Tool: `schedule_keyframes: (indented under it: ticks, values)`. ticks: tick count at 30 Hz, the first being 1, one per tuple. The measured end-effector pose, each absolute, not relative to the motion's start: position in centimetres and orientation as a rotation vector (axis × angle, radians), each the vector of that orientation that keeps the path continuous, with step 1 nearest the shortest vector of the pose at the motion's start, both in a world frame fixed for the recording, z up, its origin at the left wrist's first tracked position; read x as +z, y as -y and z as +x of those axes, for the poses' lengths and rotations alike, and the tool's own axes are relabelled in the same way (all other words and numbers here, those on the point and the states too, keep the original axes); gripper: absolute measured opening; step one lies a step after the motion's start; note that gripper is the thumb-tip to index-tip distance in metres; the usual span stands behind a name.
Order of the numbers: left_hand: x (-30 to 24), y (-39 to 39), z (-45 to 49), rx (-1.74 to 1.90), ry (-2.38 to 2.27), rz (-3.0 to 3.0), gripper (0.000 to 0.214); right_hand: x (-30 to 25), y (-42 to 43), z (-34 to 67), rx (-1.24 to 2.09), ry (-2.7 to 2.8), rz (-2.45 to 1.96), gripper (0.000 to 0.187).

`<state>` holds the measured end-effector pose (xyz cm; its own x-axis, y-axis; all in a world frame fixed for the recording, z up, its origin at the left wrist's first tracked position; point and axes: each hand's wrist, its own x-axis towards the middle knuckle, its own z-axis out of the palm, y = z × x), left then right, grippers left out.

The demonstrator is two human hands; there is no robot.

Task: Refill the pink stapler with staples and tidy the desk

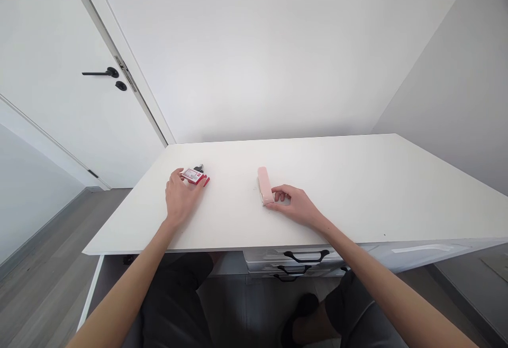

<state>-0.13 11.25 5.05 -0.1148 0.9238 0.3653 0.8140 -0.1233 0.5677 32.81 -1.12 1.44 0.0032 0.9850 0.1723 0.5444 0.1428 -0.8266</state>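
On the white table my left hand rests with its fingers around the near end of a small red and white box. A dark bit sticks out behind the box. To the right lies a pale pink oblong object, like a small stapler, pointing away from me. My right hand touches its near end, with thumb and curled fingers pinching it. Both objects lie flat on the tabletop.
A white door with a black handle stands at the left. White walls close the back and right. Under the table's front edge sit drawers with black handles. My legs are below, over a grey wood floor.
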Motion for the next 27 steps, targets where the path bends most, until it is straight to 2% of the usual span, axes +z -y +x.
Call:
schedule_keyframes:
  ticks: [9,15,22,27]
  values:
    - [4.5,-11.2,0.4,0.901,-2.013,1.998,0.088,1.7,1.2,32.8,0.71,1.633,-1.512,0.042]
    - [4.0,-8.6,1.3,0.935,-1.674,2.162,0.085,1.7,1.3,32.9,0.714,1.633,-1.506,0.042]
    - [3.8,-7.9,4.6,0.668,-1.183,2.217,0.093,1.7,1.2,32.9,0.695,1.645,-1.502,0.043]
    - [3.8,-8.4,6.5,0.631,-1.039,2.25,0.094,1.8,1.1,32.8,0.7,1.636,-1.5,0.042]
